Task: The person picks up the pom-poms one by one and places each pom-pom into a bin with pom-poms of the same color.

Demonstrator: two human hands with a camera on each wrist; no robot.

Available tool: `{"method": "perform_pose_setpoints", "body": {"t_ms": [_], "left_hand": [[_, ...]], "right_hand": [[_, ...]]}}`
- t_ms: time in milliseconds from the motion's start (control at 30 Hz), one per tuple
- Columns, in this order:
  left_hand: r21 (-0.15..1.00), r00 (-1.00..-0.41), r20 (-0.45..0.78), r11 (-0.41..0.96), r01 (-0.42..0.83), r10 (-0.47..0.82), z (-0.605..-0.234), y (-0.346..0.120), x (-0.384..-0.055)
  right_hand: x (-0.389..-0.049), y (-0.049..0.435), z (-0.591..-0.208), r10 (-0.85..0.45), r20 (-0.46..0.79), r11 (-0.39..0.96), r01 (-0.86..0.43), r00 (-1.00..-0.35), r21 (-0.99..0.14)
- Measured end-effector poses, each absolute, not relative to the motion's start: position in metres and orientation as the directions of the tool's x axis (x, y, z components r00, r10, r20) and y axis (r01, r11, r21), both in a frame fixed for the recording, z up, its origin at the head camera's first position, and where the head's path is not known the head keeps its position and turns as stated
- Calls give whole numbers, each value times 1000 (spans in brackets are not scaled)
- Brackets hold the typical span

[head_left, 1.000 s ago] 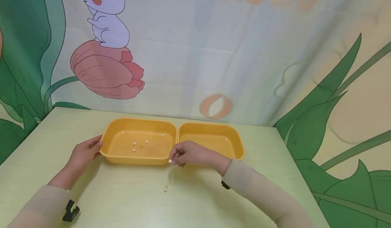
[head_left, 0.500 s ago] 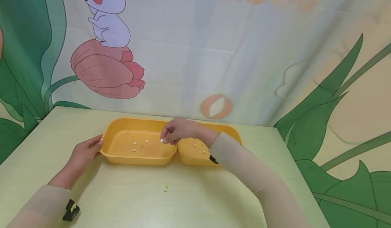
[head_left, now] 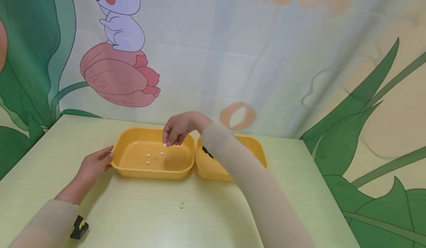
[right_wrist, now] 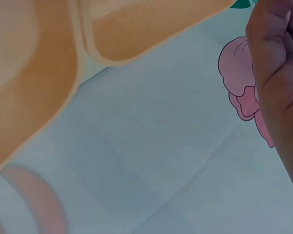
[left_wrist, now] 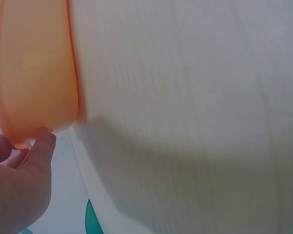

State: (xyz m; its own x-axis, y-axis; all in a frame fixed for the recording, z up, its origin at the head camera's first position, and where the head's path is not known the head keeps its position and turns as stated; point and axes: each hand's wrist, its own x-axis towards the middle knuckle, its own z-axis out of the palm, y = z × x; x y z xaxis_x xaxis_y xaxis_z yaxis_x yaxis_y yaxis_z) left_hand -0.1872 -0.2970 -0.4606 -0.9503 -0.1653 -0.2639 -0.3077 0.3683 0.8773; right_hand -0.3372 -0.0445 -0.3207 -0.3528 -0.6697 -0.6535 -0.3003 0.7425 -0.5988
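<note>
Two yellow plastic trays stand side by side. My left hand [head_left: 95, 163] grips the left end of the left tray [head_left: 146, 174]; in the left wrist view its thumb [left_wrist: 43, 146] lies against the tray's outer wall. Over that tray's far right part, my right hand [head_left: 179, 129] pinches a small white ball [head_left: 164, 145] between thumb and fingertips. Several small pale balls [head_left: 148, 163] lie on the floor of the left tray. The right forearm hides much of the right tray [head_left: 254, 148]. In the right wrist view the right hand [right_wrist: 278, 63] shows only at the edge, its fingertips out of frame.
On the pale table [head_left: 139, 214], in front of the trays, lie a yellow ball [head_left: 182, 202] and a white ball [head_left: 181, 206], close together. A printed cloth backdrop [head_left: 266, 55] hangs behind the table's far edge. Black straps show at both wrists.
My right hand has risen from the trays' front edge, going left and away over the left tray with the white ball. The left hand keeps its place on the tray.
</note>
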Motion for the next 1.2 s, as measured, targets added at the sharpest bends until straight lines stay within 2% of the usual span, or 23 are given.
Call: {"method": "perform_pose_setpoints", "body": {"t_ms": [200,433,667,800,1033,1200], "left_hand": [[883,-964,-225,390,-262,-140,-462,-298,-185],[878,-964,-219,402,-261,-147,-462,-298,-185],[879,-962,-225,393,-268,-154,-461,-297,-185],[882,-962,-225,387,-268,-154,-459,-296,-186],[881,-959,-234,382,-279,-162,-460,-297,-186],[883,-960,-230,381,-275,-160,-461,-297,-186]], "right_hand": [[-348,-67,-326,-614,-706,789,-247,-353,-563],[-352,-87,-345,-617,-701,781,-170,-357,-601],[-350,-97,-364,-593,-664,791,-174,-455,-587],[-348,-99,-372,-543,-681,828,-177,-491,-533],[-344,-102,-382,-433,-745,900,-189,-507,-394],[-341,-107,-391,-284,-755,953,-89,-592,-289]]}}
